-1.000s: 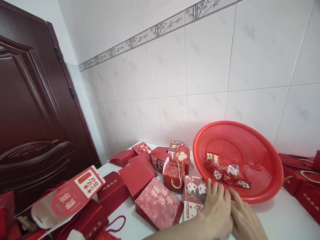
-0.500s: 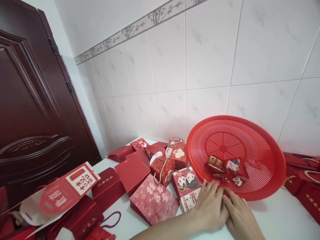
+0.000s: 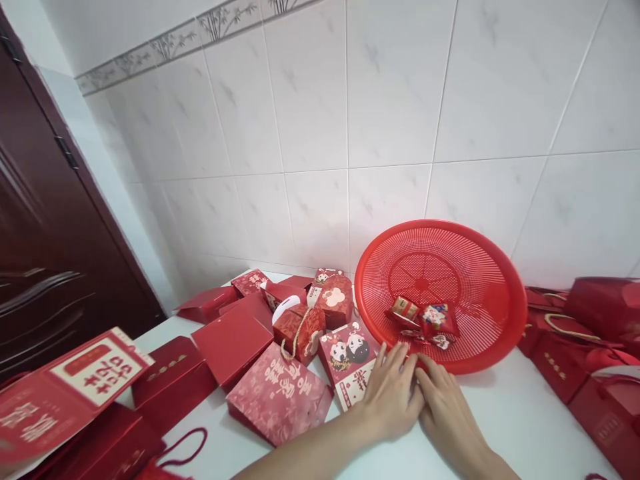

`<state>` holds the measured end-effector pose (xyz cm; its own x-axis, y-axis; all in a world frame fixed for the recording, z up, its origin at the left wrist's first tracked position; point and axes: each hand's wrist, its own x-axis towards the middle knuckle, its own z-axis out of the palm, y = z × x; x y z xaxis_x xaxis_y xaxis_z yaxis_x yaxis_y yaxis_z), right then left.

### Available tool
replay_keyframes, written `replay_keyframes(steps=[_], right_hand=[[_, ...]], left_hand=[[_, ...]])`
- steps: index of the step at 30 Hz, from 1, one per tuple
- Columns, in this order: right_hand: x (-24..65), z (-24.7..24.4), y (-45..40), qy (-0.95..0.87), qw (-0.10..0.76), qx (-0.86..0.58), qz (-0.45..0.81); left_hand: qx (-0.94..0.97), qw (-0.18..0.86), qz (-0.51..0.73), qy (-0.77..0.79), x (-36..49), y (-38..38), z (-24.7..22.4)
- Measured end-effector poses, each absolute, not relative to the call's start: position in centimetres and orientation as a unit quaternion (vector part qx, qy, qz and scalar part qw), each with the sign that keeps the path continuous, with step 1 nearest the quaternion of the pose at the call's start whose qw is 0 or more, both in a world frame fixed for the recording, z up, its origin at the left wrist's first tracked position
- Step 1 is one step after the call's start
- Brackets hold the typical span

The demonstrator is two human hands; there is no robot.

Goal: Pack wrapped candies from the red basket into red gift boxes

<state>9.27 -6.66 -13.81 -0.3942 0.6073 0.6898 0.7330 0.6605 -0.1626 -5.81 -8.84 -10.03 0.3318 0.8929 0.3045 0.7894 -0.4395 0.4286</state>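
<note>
Plainly the left hand (image 3: 390, 400) and right hand (image 3: 445, 410) lie flat and released, fingertips at the near rim of the red mesh basket (image 3: 495, 280) tilted against the tiled wall; it looks light, springy plastic, best gripped by the rim; wrapped sweets (image 3: 425, 320) inside seem slippery, their print unreadable.

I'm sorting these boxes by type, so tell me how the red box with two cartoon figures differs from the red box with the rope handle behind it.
The flat red box with two cartoon figures lies face up beside the left hand; the small red rope-handled box stands assembled. The figure box has a white lower panel; the rope-handled box shows a white open flap on top. Both are red printed card on the white table.
</note>
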Motion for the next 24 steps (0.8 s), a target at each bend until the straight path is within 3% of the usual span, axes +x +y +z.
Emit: replay_keyframes(steps=[24], right_hand=[[9.3, -13.9, -6.9, -0.807, 0.381, -0.409, -0.189]], left_hand=[[0.789, 0.115, 0.272, 0.538, -5.6, -9.5, -9.1]])
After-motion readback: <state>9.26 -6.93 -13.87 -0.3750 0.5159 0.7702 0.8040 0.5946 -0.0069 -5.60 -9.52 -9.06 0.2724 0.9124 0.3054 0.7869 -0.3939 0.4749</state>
